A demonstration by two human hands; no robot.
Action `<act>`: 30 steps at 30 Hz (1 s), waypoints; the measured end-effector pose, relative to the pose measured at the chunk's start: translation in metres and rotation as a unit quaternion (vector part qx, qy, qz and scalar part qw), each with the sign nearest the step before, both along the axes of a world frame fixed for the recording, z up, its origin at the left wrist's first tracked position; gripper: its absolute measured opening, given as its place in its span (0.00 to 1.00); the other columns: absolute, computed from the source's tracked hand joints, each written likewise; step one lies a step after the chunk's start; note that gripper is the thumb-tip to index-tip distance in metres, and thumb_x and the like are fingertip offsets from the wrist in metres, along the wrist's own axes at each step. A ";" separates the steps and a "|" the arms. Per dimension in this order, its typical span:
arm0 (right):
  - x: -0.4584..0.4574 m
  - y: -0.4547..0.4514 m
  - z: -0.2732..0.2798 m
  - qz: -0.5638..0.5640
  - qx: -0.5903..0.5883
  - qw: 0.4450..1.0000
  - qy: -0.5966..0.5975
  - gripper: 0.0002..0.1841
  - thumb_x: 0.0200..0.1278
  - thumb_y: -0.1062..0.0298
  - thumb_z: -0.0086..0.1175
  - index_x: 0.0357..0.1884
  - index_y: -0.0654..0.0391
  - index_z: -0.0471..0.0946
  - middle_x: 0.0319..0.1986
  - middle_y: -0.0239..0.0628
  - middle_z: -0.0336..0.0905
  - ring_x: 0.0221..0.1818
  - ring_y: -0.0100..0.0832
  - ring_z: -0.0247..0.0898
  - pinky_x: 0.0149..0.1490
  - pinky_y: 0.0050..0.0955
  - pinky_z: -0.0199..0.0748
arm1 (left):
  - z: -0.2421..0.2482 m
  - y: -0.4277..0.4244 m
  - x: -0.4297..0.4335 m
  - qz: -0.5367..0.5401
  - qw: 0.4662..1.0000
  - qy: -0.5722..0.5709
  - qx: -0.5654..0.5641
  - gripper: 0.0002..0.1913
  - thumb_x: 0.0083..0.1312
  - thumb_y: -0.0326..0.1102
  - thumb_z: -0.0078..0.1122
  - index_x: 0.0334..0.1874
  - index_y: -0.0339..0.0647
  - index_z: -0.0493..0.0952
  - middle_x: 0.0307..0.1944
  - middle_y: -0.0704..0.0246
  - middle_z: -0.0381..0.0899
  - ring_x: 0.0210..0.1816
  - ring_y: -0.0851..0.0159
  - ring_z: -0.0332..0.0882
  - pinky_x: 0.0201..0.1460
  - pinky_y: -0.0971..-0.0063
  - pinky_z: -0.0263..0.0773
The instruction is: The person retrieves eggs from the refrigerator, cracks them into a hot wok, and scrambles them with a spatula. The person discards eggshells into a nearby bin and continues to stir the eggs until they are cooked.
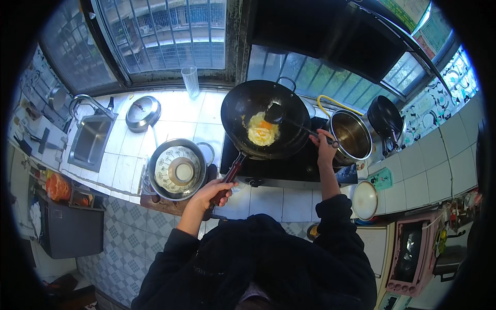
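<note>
My left hand (pixel 214 192) is closed around the dark reddish handle of a black wok (pixel 236 112), which sits tilted over a black gas stove (pixel 310 172). Partly cooked egg (pixel 262 135), white and yellow with an orange yolk patch, lies in the wok. Gripped in my right hand (pixel 324 145) is a long-handled spatula (pixel 274 113); its dark blade touches or lies close to the egg's upper right edge. The burner under the wok is hidden.
Left of the wok stand a metal pot with a patterned bowl (pixel 164 164), a lidded metal pan (pixel 142 112) and a ribbed glass (pixel 190 81). A sink (pixel 91 143) is farther left. Right are a deep steel pot (pixel 366 135), black pans (pixel 383 112) and a pale round lid (pixel 365 200).
</note>
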State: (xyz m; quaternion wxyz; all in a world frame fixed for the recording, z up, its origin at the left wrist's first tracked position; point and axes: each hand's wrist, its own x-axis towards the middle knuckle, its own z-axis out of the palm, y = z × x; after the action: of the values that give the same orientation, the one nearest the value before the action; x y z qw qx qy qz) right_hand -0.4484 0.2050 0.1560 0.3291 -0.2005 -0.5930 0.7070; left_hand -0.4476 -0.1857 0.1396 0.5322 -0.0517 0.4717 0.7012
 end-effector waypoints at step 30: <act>-0.098 0.067 0.125 0.016 0.310 0.881 -0.357 0.13 0.53 0.69 0.50 0.24 0.74 0.76 0.17 0.50 0.78 0.18 0.37 0.79 0.27 0.29 0.77 | -0.004 0.012 0.010 0.001 1.000 0.007 0.006 0.14 0.66 0.37 0.55 0.50 0.38 0.71 0.21 0.73 0.69 0.15 0.74 0.67 0.15 0.81 0.62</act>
State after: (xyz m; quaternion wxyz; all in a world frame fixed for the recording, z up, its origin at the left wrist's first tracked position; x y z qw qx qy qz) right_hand -0.5465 0.2723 0.2810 0.1292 -0.3175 -0.8622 0.3729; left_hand -0.4375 -0.1740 0.1359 0.5286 -0.0441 0.4708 0.7050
